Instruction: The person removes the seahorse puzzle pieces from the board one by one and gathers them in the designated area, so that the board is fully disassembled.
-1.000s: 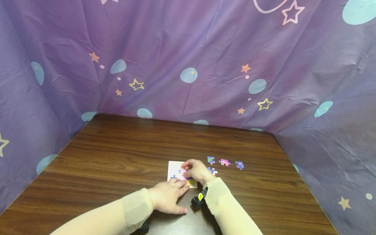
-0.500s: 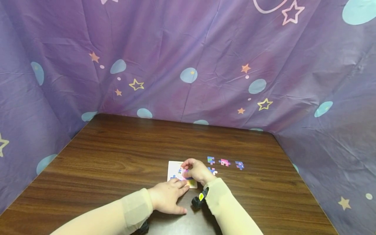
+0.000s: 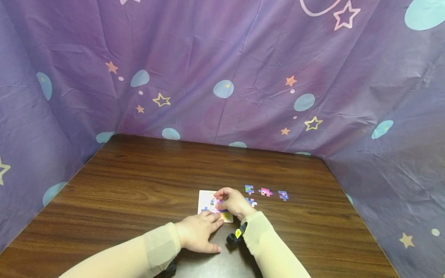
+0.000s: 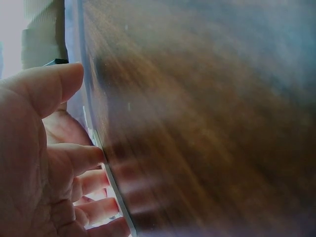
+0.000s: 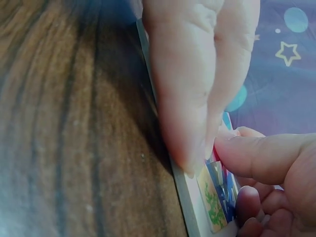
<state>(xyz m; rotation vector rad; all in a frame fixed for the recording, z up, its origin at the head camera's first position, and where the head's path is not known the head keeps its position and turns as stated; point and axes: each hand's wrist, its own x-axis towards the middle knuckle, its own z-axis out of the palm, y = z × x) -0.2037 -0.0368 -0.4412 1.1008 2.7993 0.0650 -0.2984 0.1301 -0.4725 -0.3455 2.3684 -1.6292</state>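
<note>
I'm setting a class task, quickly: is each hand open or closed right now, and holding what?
Left hand: open, touching the puzzle board.
Right hand: closed, apparently pinching a puzzle piece.

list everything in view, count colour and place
table: one, brown, centre
backdrop: one, purple patterned, behind and beside the table
puzzle board: one, white-edged, on the table
puzzle pieces: count unclear, multicoloured, on the board, partly covered
loose pieces: at least four, mostly blue and pink, right of the board
wrist devices: two, black, one at each wrist
sleeves: two, cream, bottom of the head view
left hand: one, bare, fingers on the board's near edge
right hand: one, bare, over the board's right side
</note>
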